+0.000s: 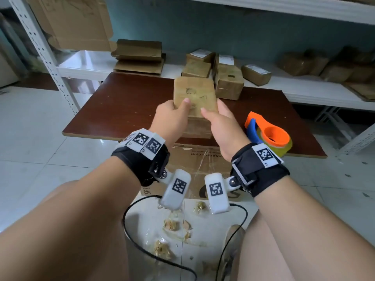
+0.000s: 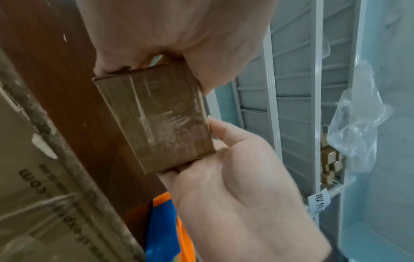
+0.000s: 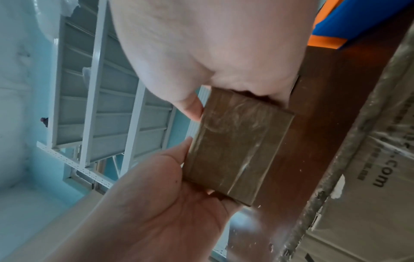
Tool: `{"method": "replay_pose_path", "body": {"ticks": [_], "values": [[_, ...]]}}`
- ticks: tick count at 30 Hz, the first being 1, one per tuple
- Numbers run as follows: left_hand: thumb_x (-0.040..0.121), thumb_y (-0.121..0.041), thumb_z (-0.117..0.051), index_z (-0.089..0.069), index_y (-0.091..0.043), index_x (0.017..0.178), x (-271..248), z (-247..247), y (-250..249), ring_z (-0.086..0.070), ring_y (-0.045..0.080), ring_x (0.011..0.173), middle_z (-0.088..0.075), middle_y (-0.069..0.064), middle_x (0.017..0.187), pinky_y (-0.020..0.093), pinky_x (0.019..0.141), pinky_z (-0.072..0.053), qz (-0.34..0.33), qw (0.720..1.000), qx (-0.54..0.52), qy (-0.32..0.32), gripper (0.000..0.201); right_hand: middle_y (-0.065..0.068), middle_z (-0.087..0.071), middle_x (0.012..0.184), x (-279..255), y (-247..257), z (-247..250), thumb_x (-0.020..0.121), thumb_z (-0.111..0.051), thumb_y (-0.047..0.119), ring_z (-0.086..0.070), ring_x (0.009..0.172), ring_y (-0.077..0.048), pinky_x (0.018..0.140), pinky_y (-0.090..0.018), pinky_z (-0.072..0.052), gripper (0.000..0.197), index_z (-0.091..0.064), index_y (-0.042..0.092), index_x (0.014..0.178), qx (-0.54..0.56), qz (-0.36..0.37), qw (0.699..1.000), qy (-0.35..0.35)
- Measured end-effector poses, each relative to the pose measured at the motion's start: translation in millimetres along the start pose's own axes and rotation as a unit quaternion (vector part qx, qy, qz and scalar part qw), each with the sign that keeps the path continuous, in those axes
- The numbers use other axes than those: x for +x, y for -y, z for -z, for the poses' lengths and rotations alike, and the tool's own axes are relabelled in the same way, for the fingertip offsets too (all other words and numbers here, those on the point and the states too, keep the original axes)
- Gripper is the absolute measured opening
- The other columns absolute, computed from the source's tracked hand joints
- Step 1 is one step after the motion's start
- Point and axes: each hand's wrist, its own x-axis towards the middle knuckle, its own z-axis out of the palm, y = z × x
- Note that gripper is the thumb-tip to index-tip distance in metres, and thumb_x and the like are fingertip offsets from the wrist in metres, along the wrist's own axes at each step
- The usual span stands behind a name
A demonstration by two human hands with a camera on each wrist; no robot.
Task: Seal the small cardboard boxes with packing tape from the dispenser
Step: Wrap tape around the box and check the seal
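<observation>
Both hands hold one small cardboard box (image 1: 194,94), wrapped in glossy tape, just above the dark brown table (image 1: 125,106). My left hand (image 1: 176,110) grips its left side, thumb on top. On the opposite side my right hand (image 1: 215,116) grips it the same way. The left wrist view shows the box's taped end face (image 2: 156,115) between the left hand (image 2: 179,44) above and the right hand (image 2: 235,195) below. From the right wrist, the box (image 3: 237,147) sits between the right hand (image 3: 212,44) and the left hand (image 3: 156,203). The orange and blue tape dispenser (image 1: 267,132) lies on the table at the right, untouched.
Several small taped boxes (image 1: 228,84) stand at the table's back edge, and more boxes (image 1: 256,75) on the white shelf behind. Flattened cartons (image 1: 138,57) are stacked at the back left. A large carton (image 1: 198,165) sits under the table's front. Tape scraps (image 1: 172,224) and cables lie on the floor.
</observation>
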Motion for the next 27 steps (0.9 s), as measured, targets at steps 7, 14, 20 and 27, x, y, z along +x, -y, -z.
{"method": "replay_pose_path", "body": {"ticks": [7, 14, 20, 27], "values": [[0.105, -0.048, -0.06, -0.062, -0.011, 0.09, 30.7, -2.6, 21.0, -0.054, 0.022, 0.069, -0.056, 0.0, 0.077, 0.031, 0.064, -0.041, 0.067, 0.996, 0.04, 0.039, 0.04, 0.021, -0.067, 0.136, 27.9, -32.3, 8.4, 0.102, -0.058, 0.051, -0.061, 0.126, -0.001, 0.119, -0.041, -0.043, 0.052, -0.05, 0.035, 0.151, -0.1, -0.02, 0.993, 0.066], [0.105, -0.063, -0.048, -0.064, -0.004, 0.122, 43.2, -5.6, 19.6, -0.057, 0.024, 0.102, -0.062, 0.003, 0.103, 0.038, 0.091, -0.039, 0.148, 0.988, -0.008, 0.051, 0.063, 0.003, -0.02, 0.175, 35.6, -32.5, 17.0, 0.086, -0.07, 0.07, -0.023, 0.159, -0.019, 0.129, -0.051, -0.023, 0.115, -0.003, 0.029, 0.169, -0.139, -0.114, 0.983, 0.036], [0.08, -0.081, -0.052, -0.055, -0.018, 0.148, 57.5, 8.8, 13.3, -0.059, 0.038, 0.127, -0.064, 0.013, 0.135, 0.055, 0.11, -0.046, 0.191, 0.974, -0.105, -0.056, 0.093, -0.017, -0.058, 0.144, 44.8, -1.3, 40.1, 0.097, -0.063, 0.048, -0.054, 0.129, -0.037, 0.107, -0.049, -0.043, 0.065, -0.054, 0.005, 0.145, 0.051, -0.1, 0.966, -0.233], [0.087, -0.063, -0.064, -0.068, -0.015, 0.127, 46.0, -0.6, 30.0, -0.068, 0.023, 0.097, -0.072, 0.001, 0.107, 0.049, 0.102, -0.056, 0.223, 0.958, -0.174, 0.05, 0.062, 0.001, -0.068, 0.131, 44.4, -19.5, 21.3, 0.081, -0.072, 0.059, -0.061, 0.122, -0.024, 0.102, -0.049, -0.049, 0.068, -0.061, 0.024, 0.138, 0.064, -0.224, 0.969, -0.081]]}}
